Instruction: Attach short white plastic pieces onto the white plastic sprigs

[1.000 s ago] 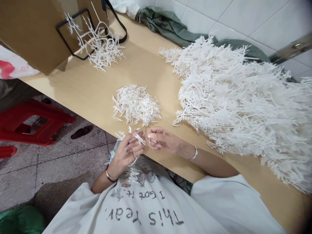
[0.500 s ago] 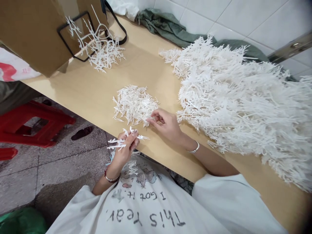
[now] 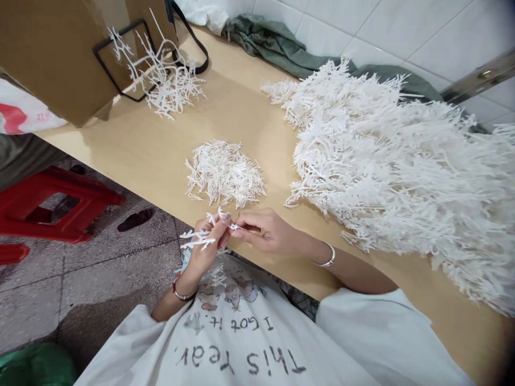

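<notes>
The white branched piece (image 3: 201,235) is just below and left of the middle of the frame, in the left hand (image 3: 206,249), whose grip is closed on it with the thumb on top and thin arms poking out to the left. The right hand (image 3: 261,230) meets it from the right, its grip narrowed to a thumb-and-finger pinch on a slim white tip (image 3: 234,227); whether that tip joins the piece is too small to tell. It looks like moulded plastic (a guess from its even, pale arms), so I expect it to be very light, fairly stiff along the stem, springy at the ends, a little slick and easily snapped where thinnest. The thicker stem seems the best place for a steady hold, with tips pinched singly near their base. On the surface (image 3: 237,110), the small pile (image 3: 225,174) at mid-frame and the large heap (image 3: 394,171) filling the right side would probably snag, as would the open tangle (image 3: 173,88) at upper left.
</notes>
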